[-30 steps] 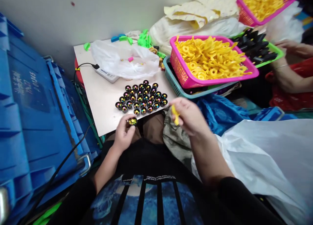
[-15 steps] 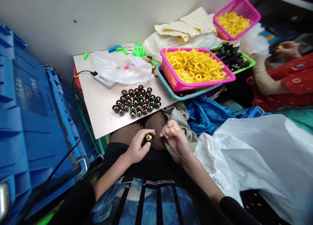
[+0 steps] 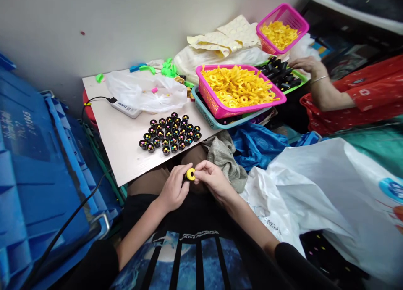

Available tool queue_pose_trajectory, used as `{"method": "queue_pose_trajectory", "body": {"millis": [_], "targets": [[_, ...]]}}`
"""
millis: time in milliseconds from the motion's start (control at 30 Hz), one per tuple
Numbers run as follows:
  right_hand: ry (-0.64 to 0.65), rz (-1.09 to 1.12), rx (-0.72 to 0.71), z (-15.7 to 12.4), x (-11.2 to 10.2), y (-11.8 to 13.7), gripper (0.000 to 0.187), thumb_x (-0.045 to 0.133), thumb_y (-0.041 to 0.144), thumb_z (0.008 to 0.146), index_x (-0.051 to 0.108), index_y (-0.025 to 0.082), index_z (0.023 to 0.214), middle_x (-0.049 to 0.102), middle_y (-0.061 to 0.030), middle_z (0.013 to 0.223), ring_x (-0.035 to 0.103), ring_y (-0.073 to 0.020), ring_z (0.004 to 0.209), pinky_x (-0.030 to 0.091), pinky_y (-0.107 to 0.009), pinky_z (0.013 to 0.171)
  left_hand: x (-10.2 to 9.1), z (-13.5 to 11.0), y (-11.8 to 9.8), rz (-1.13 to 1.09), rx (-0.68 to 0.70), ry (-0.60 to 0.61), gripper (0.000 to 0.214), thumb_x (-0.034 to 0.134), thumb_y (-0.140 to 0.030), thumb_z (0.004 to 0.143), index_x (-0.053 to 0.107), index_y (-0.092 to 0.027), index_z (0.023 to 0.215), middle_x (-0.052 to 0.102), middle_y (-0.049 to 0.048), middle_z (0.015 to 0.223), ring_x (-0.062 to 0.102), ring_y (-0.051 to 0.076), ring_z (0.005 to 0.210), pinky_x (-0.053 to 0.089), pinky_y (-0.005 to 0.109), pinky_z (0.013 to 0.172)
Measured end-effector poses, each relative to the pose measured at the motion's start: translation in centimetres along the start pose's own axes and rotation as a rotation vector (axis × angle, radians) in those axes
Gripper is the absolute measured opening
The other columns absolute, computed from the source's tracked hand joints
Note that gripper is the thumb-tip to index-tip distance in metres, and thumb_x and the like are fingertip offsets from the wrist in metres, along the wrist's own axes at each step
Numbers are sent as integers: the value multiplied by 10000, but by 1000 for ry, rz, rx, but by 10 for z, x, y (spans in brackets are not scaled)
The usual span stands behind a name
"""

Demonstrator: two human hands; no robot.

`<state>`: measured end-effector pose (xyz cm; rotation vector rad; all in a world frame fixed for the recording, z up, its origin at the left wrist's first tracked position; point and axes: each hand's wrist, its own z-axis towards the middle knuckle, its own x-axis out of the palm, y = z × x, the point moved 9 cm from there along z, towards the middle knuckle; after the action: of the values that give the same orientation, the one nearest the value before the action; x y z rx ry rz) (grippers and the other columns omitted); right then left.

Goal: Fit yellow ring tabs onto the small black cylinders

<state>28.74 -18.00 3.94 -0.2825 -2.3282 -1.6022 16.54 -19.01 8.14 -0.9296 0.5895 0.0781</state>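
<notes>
Above my lap, my left hand (image 3: 175,186) grips a small black cup, mostly hidden by a yellow ring (image 3: 190,174) that covers its mouth. The fingers of my right hand (image 3: 211,177) pinch the ring at its right edge. Beyond my hands, several black cups (image 3: 170,133) holding small coloured pieces stand grouped on the white table (image 3: 126,159). A pink basket (image 3: 209,97) heaped with yellow rings (image 3: 241,86) is further to the right, tilted on a teal basket (image 3: 206,113).
Blue crates (image 3: 34,176) line the left side. White plastic bags (image 3: 151,90) (image 3: 308,168) lie on the table and at my right. Behind are a green tray of black parts (image 3: 280,73) and another pink basket (image 3: 261,33). A co-worker's arm (image 3: 327,92) reaches in from the right.
My right hand has moved left to the black cup, bringing the yellow ring over its mouth. The co-worker's hand has moved towards the black parts. The camera view has shifted slightly.
</notes>
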Motion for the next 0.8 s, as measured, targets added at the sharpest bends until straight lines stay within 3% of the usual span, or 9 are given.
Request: {"method": "queue_pose_trajectory", "body": {"millis": [300,433,500,600,667,800], "targets": [[-4,48,46,2,15,-9,329,834,358,660,553,201,730,531,83,507,469,-69,445,399,-197,481,0,3,2,-26,-32,-68,435,357,-285,976,377,-200,1402,574,117,1155,561,203,1040,478,367,905],[-18,158,47,-3,19,-13,345,846,301,644,583,230,855,571,70,671,497,-76,541,412,-191,522,-3,2,-1,17,-20,-100,492,335,-265,979,284,-184,1462,579,102,1076,570,184,972,478,352,877],[38,210,63,-5,25,-14,384,836,349,657,616,246,954,624,26,848,576,-111,717,469,-216,634,-5,2,-7,64,34,-106,555,346,-273,974,198,-186,1502,570,111,1108,560,196,1015,463,364,896],[232,224,113,-7,43,-14,470,789,506,683,656,215,1027,640,-40,1013,591,-167,903,483,-279,801,-9,1,-20,194,154,-138,634,364,-295,958,113,-188,1530,555,136,1157,535,232,1077,424,400,915],[305,194,125,-8,48,-11,509,792,545,660,676,188,1002,642,-49,979,585,-176,893,471,-293,832,-9,2,-27,256,218,-151,668,365,-299,949,71,-189,1539,560,143,1155,529,247,1081,399,419,913],[331,160,114,-7,49,-7,493,823,529,616,690,188,946,635,-39,920,581,-187,872,464,-307,836,-8,7,-36,255,279,-139,707,373,-259,933,29,-173,1546,580,120,1094,530,238,1035,369,408,911]]}}
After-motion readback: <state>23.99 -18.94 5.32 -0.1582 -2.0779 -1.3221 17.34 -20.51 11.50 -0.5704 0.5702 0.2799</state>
